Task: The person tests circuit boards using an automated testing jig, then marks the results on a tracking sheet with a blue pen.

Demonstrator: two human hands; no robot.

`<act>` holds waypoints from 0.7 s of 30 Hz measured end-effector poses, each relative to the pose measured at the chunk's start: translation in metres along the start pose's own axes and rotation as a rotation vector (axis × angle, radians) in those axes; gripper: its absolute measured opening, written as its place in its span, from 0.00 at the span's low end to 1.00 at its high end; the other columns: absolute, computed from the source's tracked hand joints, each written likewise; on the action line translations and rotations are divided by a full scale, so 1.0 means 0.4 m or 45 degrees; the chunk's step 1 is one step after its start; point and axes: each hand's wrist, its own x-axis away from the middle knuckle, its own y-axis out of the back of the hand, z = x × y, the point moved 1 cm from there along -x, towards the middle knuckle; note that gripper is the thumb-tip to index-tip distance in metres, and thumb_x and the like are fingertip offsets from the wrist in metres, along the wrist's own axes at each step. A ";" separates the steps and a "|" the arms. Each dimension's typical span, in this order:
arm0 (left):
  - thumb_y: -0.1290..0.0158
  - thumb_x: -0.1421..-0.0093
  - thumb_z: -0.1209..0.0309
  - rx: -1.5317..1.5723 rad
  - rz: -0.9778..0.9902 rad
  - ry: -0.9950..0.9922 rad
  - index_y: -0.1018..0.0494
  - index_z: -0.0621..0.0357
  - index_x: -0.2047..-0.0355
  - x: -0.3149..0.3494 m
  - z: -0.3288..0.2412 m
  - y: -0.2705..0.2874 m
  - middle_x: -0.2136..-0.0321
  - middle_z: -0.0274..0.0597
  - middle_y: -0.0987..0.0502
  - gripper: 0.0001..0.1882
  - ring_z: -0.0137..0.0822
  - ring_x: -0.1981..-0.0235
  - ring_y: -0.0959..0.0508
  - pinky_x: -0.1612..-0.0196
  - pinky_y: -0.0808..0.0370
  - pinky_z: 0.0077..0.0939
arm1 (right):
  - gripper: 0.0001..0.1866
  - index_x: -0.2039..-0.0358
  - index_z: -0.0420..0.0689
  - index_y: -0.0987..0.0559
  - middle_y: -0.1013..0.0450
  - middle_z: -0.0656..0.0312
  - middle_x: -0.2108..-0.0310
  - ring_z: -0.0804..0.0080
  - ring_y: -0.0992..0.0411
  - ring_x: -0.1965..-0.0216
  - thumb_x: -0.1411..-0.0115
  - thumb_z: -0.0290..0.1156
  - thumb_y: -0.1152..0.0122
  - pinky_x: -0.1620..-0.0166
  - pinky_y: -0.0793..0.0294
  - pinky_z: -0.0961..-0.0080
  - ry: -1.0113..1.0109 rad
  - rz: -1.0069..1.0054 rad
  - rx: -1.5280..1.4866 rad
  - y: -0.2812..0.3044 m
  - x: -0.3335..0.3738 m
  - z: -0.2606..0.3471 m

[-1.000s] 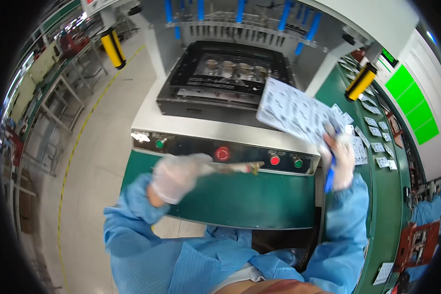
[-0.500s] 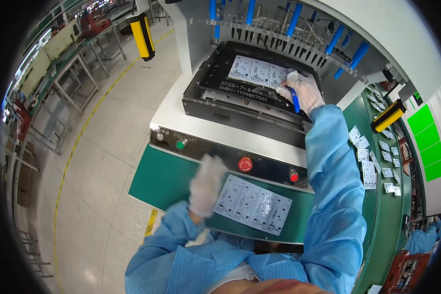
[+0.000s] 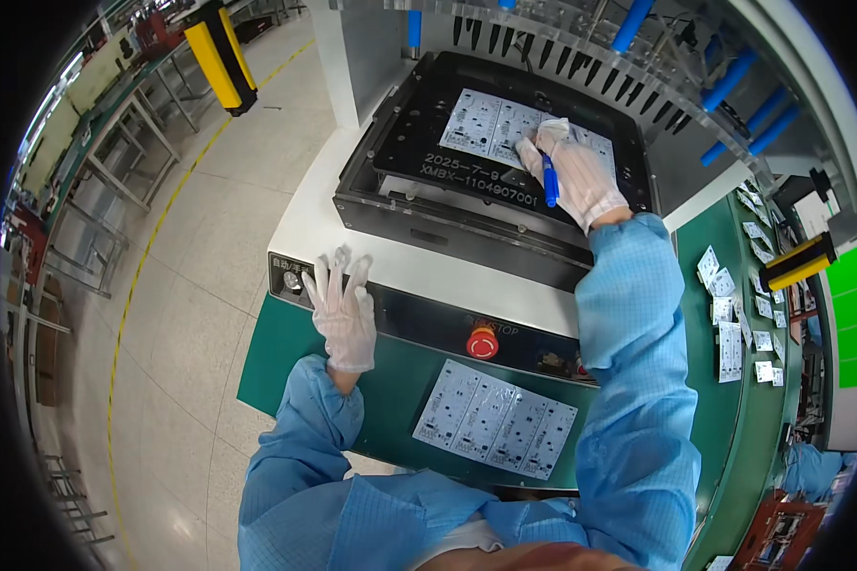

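Observation:
My left hand (image 3: 341, 319), in a white glove, lies with spread fingers over the left part of the machine's front control panel (image 3: 419, 319), hiding the green button there. A blue pen (image 3: 549, 181) is held in my gloved right hand (image 3: 581, 171), its capped end sticking out toward me. That hand rests on a white circuit board panel (image 3: 473, 122) seated in the black test fixture (image 3: 419, 124), covering its middle and part of its right side. In front of the machine, a second white circuit board panel (image 3: 495, 419) lies flat on the green tabletop (image 3: 390, 419).
Blue posts (image 3: 633, 24) and a row of black pins (image 3: 581, 65) hang above the fixture. A red stop button (image 3: 483, 343) sits on the panel. Yellow-black bars (image 3: 221, 59) flank the machine. Several small boards (image 3: 730, 352) lie on the right bench; a screen (image 3: 847, 314) shows green blocks.
My left hand has moved left and forward, from beside the front board panel onto the control panel. My right hand, still with the pen, has shifted slightly left over the seated board. The view has tilted a little.

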 end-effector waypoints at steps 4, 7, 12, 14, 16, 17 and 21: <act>0.75 0.30 0.60 -0.035 0.080 0.023 0.36 0.50 0.41 -0.016 -0.014 0.014 0.39 0.46 0.39 0.24 0.60 0.35 0.48 0.34 0.59 0.57 | 0.20 0.65 0.39 0.25 0.27 0.41 0.69 0.42 0.28 0.65 0.34 0.45 0.55 0.61 0.30 0.55 0.027 0.031 -0.146 -0.002 -0.007 -0.025; 0.70 0.31 0.62 0.029 -0.084 -0.051 0.34 0.51 0.42 -0.020 -0.022 0.011 0.40 0.51 0.39 0.23 0.63 0.38 0.45 0.36 0.53 0.58 | 0.18 0.64 0.42 0.25 0.26 0.44 0.65 0.45 0.27 0.63 0.35 0.44 0.56 0.59 0.29 0.55 -0.050 0.014 -0.040 0.005 -0.024 -0.003; 0.63 0.33 0.69 0.389 -0.282 0.170 0.39 0.62 0.40 0.017 -0.003 0.006 0.38 0.63 0.44 0.22 0.61 0.35 0.46 0.36 0.46 0.42 | 0.09 0.64 0.41 0.26 0.24 0.51 0.68 0.58 0.26 0.67 0.39 0.33 0.45 0.59 0.27 0.68 -0.164 -0.532 -0.893 0.109 0.111 0.082; 0.63 0.33 0.68 0.357 -0.290 0.078 0.37 0.62 0.41 0.043 0.011 0.013 0.40 0.59 0.38 0.22 0.54 0.35 0.44 0.37 0.43 0.39 | 0.08 0.65 0.38 0.26 0.23 0.57 0.69 0.72 0.26 0.70 0.40 0.28 0.40 0.62 0.27 0.75 0.037 -0.692 -0.024 0.196 0.295 0.088; 0.65 0.31 0.65 0.539 -0.104 0.447 0.34 0.61 0.43 0.063 0.035 0.012 0.44 0.52 0.31 0.21 0.47 0.37 0.39 0.39 0.39 0.35 | 0.10 0.65 0.36 0.26 0.22 0.58 0.68 0.79 0.28 0.70 0.36 0.32 0.46 0.62 0.29 0.81 -0.533 -0.863 -0.571 0.230 0.499 0.108; 0.66 0.31 0.62 0.613 -0.153 0.346 0.32 0.60 0.44 0.067 0.041 0.012 0.47 0.48 0.27 0.22 0.44 0.39 0.36 0.41 0.38 0.32 | 0.12 0.64 0.35 0.25 0.22 0.59 0.68 0.82 0.28 0.71 0.34 0.33 0.49 0.63 0.30 0.83 -0.852 -1.093 -0.819 0.238 0.604 0.120; 0.72 0.29 0.59 0.498 -0.252 0.141 0.36 0.71 0.44 0.066 0.065 0.003 0.49 0.54 0.27 0.28 0.45 0.47 0.27 0.45 0.31 0.32 | 0.17 0.59 0.34 0.26 0.21 0.57 0.72 0.74 0.28 0.78 0.31 0.37 0.55 0.73 0.28 0.77 -1.249 -1.281 -0.768 0.090 0.800 0.159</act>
